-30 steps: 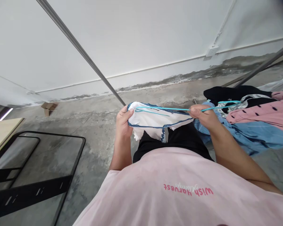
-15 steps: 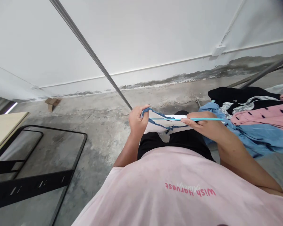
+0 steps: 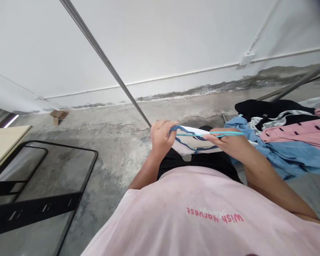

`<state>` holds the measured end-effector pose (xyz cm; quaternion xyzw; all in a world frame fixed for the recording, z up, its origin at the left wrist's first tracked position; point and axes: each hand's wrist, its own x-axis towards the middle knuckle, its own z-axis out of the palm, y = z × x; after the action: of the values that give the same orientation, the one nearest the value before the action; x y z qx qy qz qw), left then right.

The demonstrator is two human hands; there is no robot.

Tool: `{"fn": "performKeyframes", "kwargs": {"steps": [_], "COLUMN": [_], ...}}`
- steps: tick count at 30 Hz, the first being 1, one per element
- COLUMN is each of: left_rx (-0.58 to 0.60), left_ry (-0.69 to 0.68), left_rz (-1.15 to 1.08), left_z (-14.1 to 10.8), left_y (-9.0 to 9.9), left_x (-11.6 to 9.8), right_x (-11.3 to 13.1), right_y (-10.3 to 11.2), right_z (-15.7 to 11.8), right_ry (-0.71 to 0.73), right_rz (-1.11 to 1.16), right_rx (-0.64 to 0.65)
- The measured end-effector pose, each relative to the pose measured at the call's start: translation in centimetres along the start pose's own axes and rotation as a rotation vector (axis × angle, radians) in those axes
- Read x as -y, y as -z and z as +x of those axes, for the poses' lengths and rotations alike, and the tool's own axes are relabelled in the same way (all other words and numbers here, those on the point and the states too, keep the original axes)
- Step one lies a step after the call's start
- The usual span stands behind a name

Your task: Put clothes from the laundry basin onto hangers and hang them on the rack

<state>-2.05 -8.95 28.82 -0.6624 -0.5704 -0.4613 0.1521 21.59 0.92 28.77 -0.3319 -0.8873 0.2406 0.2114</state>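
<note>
At the centre of the frame, the left hand (image 3: 161,138) is pinching the blue-trimmed white garment (image 3: 191,137) while the right hand (image 3: 229,143) is gripping a turquoise hanger (image 3: 213,133) lying across it; clothes (image 3: 288,138) are piling at right, and beyond, a metal pole (image 3: 106,64) is slanting toward the upper left

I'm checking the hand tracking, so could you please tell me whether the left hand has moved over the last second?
Yes. The left hand has shifted right, from left of the metal pole's foot to just right of it.
</note>
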Motion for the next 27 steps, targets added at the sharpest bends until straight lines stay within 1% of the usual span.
{"fn": "performKeyframes", "kwargs": {"steps": [2, 3, 4, 5, 6, 7, 9, 11, 13, 15, 17, 18, 19, 20, 21, 23, 24, 25, 26, 27], "left_rx": [0.208, 0.288, 0.326, 0.317, 0.264, 0.192, 0.041, -0.055, -0.057, 0.019, 0.108, 0.133, 0.133, 0.106, 0.052, -0.093, -0.155, -0.193, -0.206, -0.194], "left_ry": [-0.127, -0.182, -0.219, -0.230, -0.210, -0.160, -0.004, 0.174, 0.309, 0.393, 0.448, 0.482, 0.521, 0.564, 0.607, 0.686, 0.722, 0.755, 0.783, 0.801], "left_rz": [-0.048, -0.067, -0.078, -0.080, -0.071, -0.057, -0.027, -0.018, -0.061, -0.128, -0.190, -0.222, -0.259, -0.301, -0.347, -0.439, -0.481, -0.516, -0.540, -0.542], "left_z": [0.1, 0.1, 0.1, 0.1, 0.1, 0.0, -0.3, -0.8, -1.4, -2.0, -2.5, -2.8, -2.9, -3.0, -3.0, -3.0, -2.9, -2.9, -2.9, -3.0], "left_y": [-0.2, -0.3, -0.3, -0.4, -0.4, -0.4, -0.4, -0.5, -0.7, -1.3, -1.9, -2.2, -2.4, -2.6, -2.7, -2.7, -2.6, -2.5, -2.4, -2.3], "left_x": [-0.7, -0.9, -1.0, -1.0, -0.7, -0.3, 1.0, 2.7, 4.4, 5.7, 6.6, 6.9, 7.1, 7.2, 7.4, 7.8, 8.0, 8.3, 8.6, 8.8], "right_x": [0.1, 0.1, 0.1, 0.0, -0.2, -0.3, -0.7, -0.9, -0.9, -1.0, -1.2, -1.4, -1.6, -1.9, -2.2, -2.6, -2.7, -2.8, -2.7, -2.5], "right_y": [0.3, 0.5, 0.8, 1.1, 1.4, 1.6, 2.0, 2.2, 2.4, 2.5, 2.7, 2.7, 2.7, 2.7, 2.7, 2.7, 2.8, 2.9, 2.9, 3.0], "right_z": [0.1, 0.1, 0.1, 0.0, -0.1, -0.2, -0.5, -0.7, -0.9, -1.0, -0.9, -0.8, -0.6, -0.4, -0.3, -0.1, -0.1, -0.1, -0.2, -0.3], "right_ry": [0.034, 0.056, 0.073, 0.079, 0.072, 0.056, 0.006, -0.014, -0.002, 0.005, -0.018, -0.026, -0.027, -0.023, -0.014, 0.013, 0.016, 0.006, -0.012, -0.036], "right_rz": [0.002, 0.003, 0.000, -0.008, -0.019, -0.026, -0.029, -0.006, 0.018, 0.036, 0.045, 0.044, 0.034, 0.015, -0.009, -0.045, -0.045, -0.028, -0.001, 0.028], "right_rx": [-0.136, -0.193, -0.238, -0.272, -0.294, -0.310, -0.325, -0.343, -0.388, -0.442, -0.479, -0.481, -0.463, -0.421, -0.367, -0.260, -0.229, -0.229, -0.253, -0.287]}}
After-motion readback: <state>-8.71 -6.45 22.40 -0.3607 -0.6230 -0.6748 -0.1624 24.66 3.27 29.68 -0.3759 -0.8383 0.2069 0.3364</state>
